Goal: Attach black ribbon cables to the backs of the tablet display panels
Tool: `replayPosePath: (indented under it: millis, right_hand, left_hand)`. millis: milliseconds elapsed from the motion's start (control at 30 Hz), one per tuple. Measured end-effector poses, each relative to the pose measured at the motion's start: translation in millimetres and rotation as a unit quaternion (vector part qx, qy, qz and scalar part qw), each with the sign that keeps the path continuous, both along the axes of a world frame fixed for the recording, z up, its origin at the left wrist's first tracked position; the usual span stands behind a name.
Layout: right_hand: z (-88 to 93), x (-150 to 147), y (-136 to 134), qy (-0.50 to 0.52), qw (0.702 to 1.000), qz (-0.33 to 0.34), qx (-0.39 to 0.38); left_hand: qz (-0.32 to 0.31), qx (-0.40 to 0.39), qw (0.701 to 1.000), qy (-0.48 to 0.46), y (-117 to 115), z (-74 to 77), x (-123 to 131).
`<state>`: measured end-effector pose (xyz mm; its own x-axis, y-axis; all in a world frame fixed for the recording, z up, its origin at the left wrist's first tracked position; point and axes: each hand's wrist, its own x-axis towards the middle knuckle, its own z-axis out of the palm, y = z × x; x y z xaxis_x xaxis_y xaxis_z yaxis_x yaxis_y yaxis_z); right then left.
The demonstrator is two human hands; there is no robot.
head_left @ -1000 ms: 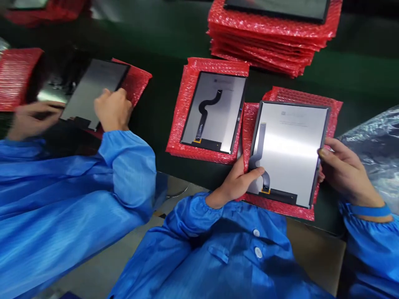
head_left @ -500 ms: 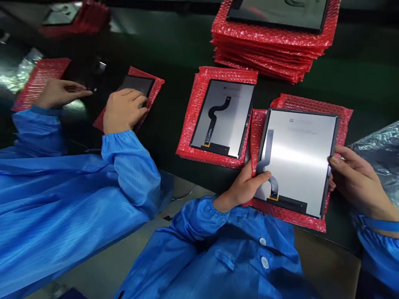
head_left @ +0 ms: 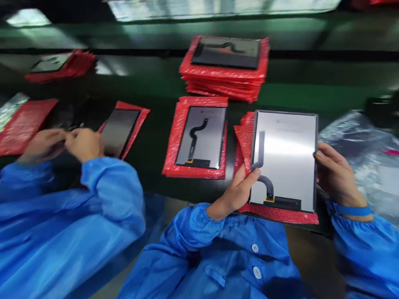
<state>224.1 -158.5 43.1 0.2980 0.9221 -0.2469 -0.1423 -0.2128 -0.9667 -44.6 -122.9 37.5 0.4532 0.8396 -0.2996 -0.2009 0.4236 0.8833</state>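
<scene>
Both my hands hold a silver-backed display panel with a dark ribbon cable curving down its left side. My left hand grips the left edge, thumb on the front near the cable. Beside those fingers rises a fold of a red bubble-wrap bag, more of which shows under the panel's bottom edge. My right hand pinches the right edge between thumb and fingers. To the left, a second display panel lies cable side up on red bubble-wrap bags.
Behind stands a stack of red bubble-wrap bags topped by a panel. Clear plastic film lies at the right. On the left, a co-worker's hands meet near another panel on red wrap.
The view has shifted, showing more of the bench's far side. My hands keep their hold on the panel, which covers more of the bag. The co-worker's right hand has moved left off their panel.
</scene>
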Motion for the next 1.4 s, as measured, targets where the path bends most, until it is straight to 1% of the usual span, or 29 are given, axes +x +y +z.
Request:
replayPosePath:
  millis: [100,200,267,333,400,500,600,733,833,933,1233,1400]
  right_hand:
    - [4.3,8.0,-6.6,0.008,0.992,-0.096,0.081]
    - [8.3,21.1,-18.7,-0.022,0.965,-0.204,0.166]
    - [8.5,30.6,-32.9,-0.019,0.951,-0.238,0.195]
    - [4.9,37.8,-50.0,-0.007,0.944,-0.262,0.198]
    - [-3.0,41.7,-65.7,-0.006,0.937,-0.293,0.188]
    - [-22.0,44.3,-79.4,-0.039,0.920,-0.346,0.182]
    - [-44.5,49.6,-80.1,-0.052,0.906,-0.377,0.183]
    - [-68.5,62.6,-71.1,-0.039,0.903,-0.387,0.182]
    - [-77.9,69.6,-66.7,-0.040,0.903,-0.394,0.168]
    - [-80.9,70.4,-66.7,-0.042,0.904,-0.395,0.159]
    - [-77.8,66.8,-71.4,-0.058,0.904,-0.396,0.150]
    - [-69.9,61.1,-72.6,-0.116,0.898,-0.402,0.136]
  left_hand:
    - [-0.028,0.008,0.999,-0.033,13.2,14.3,24.0]
    - [-0.051,0.001,0.997,-0.062,21.9,28.3,57.4]
    - [-0.059,0.003,0.995,-0.075,24.4,33.5,81.6]
    - [-0.073,0.014,0.993,-0.088,25.3,34.8,105.9]
    - [-0.089,0.028,0.991,-0.097,25.3,32.9,129.3]
    - [-0.107,0.036,0.990,-0.089,24.7,26.1,162.2]
    - [-0.116,0.049,0.989,-0.080,25.6,14.8,191.6]
    - [-0.106,0.059,0.990,-0.073,31.6,-8.4,219.8]
    - [-0.101,0.039,0.993,-0.051,36.5,-26.1,228.1]
    - [-0.104,0.018,0.993,-0.043,38.5,-34.8,227.3]
    - [-0.126,-0.012,0.990,-0.067,37.2,-33.1,221.1]
    - [-0.120,-0.017,0.990,-0.072,38.2,-37.4,218.9]
